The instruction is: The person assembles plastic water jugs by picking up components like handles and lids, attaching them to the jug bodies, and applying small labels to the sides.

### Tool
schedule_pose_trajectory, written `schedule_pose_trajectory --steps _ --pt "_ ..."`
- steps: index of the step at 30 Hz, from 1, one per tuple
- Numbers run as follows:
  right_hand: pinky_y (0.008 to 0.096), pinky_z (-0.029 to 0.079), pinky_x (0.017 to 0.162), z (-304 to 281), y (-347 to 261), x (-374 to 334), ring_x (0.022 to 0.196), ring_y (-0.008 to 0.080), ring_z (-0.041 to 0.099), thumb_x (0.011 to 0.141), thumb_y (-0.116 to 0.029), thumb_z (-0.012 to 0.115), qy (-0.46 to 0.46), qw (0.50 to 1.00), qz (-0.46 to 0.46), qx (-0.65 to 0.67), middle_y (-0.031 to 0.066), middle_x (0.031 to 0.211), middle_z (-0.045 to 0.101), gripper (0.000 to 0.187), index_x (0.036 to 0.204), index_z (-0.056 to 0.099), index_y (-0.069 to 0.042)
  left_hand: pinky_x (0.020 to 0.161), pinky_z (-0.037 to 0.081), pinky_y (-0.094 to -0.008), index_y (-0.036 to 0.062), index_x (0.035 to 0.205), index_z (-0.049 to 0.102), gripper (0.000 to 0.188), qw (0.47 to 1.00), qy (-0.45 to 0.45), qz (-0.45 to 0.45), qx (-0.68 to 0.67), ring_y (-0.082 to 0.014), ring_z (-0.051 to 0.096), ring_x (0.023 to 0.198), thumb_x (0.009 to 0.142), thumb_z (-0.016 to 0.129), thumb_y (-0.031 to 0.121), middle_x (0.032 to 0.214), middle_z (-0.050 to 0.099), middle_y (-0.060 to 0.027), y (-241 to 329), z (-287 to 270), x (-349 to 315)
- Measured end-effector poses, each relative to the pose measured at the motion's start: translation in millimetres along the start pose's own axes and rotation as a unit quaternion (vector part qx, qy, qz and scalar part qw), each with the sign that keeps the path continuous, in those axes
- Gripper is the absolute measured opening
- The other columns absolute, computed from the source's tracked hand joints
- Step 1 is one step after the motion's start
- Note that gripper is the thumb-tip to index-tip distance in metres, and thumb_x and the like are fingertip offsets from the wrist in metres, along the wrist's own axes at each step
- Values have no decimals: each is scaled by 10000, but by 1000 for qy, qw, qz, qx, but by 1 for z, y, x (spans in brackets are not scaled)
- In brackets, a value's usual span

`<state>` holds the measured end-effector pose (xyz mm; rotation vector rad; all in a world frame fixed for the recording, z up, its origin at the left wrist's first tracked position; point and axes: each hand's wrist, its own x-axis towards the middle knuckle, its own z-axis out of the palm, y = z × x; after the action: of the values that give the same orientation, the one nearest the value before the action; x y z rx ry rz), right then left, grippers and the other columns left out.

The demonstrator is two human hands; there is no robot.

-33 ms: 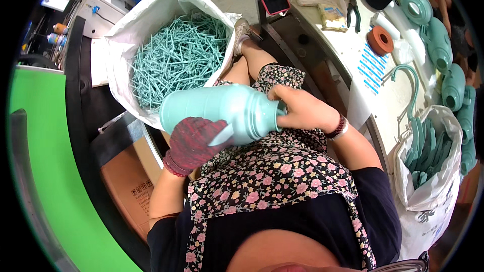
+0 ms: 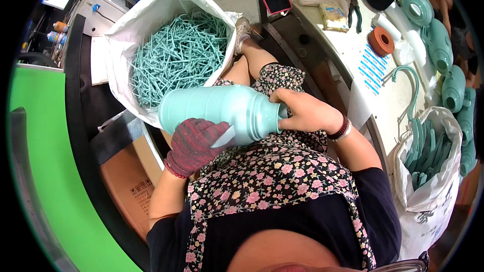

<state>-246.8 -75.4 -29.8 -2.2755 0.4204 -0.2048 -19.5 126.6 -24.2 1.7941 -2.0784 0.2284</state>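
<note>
We see the left hand [image 2: 196,146], in a dark red knit glove, wrapped around the side of a teal plastic flask casing [image 2: 214,107], lying sideways across the lap between both hands. A pale blade-like piece [image 2: 224,137] shows at the glove's fingers (we can't tell how it's held). The right hand [image 2: 310,113], bare, has thumb and fingers parted around the casing's mouth; we can't tell if they grip anything inside. Beyond the left hand: white sack [image 2: 121,55] full of thin teal plastic sticks [image 2: 179,58]. Right of the right hand: smaller white sack [image 2: 421,216] holding teal handles [image 2: 428,148].
</note>
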Motion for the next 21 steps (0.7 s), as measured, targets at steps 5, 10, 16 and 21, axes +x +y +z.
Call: schedule_pose_trajectory --steps 5,10,16,21 --pt "418 509 701 15 3 5 783 356 638 749 -117 656 69 990 14 -119 164 824 639 233 946 564 -32 658 457 -358 156 1002 661 437 999 -11 27 -44 -230 580 704 632 855 281 756 595 -22 2 -2 10" --pt "488 501 652 44 24 20 736 373 647 788 -176 582 160 973 118 -113 155 762 648 112 860 589 -90 653 453 -375 91 1012 643 443 996 9 58 -62 -250 584 667 653 846 252 733 603 -52 0 5 12" --pt "422 486 751 56 52 18 840 326 639 792 -253 663 61 984 158 57 148 869 649 259 979 581 -93 663 469 -344 37 991 636 367 995 -37 84 -42 -266 609 685 711 809 199 759 618 -85 -3 -4 24" --pt "293 493 857 -28 42 -50 1003 151 594 840 -234 719 298 906 108 282 93 1168 601 444 1210 575 -36 937 476 -365 -7 1139 590 374 926 143 -241 -251 -230 584 1064 792 720 43 1145 611 -126 -132 -35 5"
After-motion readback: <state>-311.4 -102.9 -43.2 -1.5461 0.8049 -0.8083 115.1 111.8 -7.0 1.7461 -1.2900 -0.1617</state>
